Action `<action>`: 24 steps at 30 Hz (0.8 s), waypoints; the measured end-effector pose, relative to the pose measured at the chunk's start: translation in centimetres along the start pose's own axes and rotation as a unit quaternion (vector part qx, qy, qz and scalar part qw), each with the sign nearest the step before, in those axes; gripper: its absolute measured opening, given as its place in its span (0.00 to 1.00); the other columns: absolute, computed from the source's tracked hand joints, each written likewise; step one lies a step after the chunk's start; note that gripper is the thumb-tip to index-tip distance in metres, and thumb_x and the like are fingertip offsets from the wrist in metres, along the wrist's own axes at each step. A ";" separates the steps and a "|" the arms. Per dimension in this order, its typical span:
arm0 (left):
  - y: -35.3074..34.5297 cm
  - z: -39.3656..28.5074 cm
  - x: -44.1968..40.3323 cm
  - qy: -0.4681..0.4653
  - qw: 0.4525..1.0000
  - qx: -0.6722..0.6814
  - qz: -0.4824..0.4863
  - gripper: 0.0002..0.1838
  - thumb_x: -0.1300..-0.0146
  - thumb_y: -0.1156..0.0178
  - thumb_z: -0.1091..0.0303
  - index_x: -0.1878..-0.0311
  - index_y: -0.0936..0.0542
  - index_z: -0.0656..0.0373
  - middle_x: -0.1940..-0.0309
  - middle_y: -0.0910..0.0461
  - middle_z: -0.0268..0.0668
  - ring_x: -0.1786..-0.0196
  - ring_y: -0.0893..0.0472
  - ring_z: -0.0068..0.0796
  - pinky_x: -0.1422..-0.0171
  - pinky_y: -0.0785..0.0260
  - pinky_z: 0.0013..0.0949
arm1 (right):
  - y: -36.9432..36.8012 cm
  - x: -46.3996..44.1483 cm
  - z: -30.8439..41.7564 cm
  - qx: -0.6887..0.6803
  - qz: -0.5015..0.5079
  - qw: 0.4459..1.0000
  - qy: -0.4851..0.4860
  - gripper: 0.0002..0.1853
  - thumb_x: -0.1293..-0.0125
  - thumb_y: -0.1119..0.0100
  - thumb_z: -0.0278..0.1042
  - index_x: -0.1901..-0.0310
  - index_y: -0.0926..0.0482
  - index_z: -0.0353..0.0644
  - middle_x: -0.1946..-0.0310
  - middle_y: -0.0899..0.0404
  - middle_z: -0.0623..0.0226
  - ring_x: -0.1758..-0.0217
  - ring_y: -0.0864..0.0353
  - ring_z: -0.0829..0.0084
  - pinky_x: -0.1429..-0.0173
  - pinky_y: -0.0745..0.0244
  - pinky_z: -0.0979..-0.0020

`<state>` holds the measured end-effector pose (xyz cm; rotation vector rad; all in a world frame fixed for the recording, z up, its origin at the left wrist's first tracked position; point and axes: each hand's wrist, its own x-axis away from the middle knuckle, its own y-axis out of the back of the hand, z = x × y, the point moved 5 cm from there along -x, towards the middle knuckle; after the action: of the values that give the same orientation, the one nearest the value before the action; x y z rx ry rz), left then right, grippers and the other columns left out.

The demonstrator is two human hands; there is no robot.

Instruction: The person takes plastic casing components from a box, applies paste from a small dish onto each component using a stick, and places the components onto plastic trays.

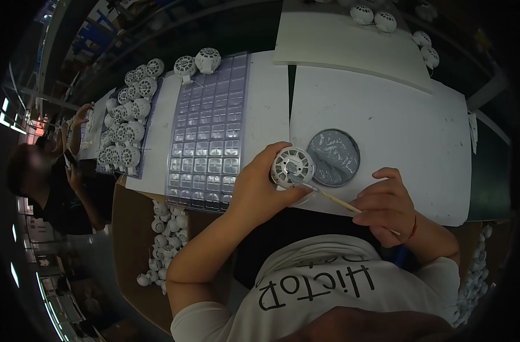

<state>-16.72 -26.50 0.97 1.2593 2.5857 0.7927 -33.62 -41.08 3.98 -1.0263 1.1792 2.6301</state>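
My left hand [261, 185] is closed round a round white vented housing [292, 167], its slotted face turned up towards me. Grey paste shows at the middle of that face. My right hand [384, 208] pinches a thin brush [340, 202] with a pale wooden handle. Its tip reaches the lower edge of the housing; whether it touches cannot be made out. Just behind the housing lies a shallow round dish [351, 178] of glossy grey paste.
A clear plastic compartment tray [206, 142] lies to the left, with two white housings [207, 60] at its far end. Many similar housings [123, 132] crowd further left. Boxes of white parts [167, 239] stand below the table. Another person [60, 188] works at far left.
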 end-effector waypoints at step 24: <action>11.1 3.9 -20.6 -0.121 0.788 -0.526 -0.297 0.37 0.56 0.32 0.47 0.46 0.27 0.64 0.45 0.27 0.49 0.30 0.41 0.46 0.25 0.68 0.58 | 21.5 4.9 -27.8 0.295 -0.108 0.791 -0.525 0.35 0.51 0.34 0.28 0.39 0.34 0.48 0.42 0.29 0.55 0.40 0.29 0.55 0.37 0.33 0.64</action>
<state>5.35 -35.25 1.68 0.1611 1.6117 1.4445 -29.31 -76.24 1.37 0.3900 1.2499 1.8437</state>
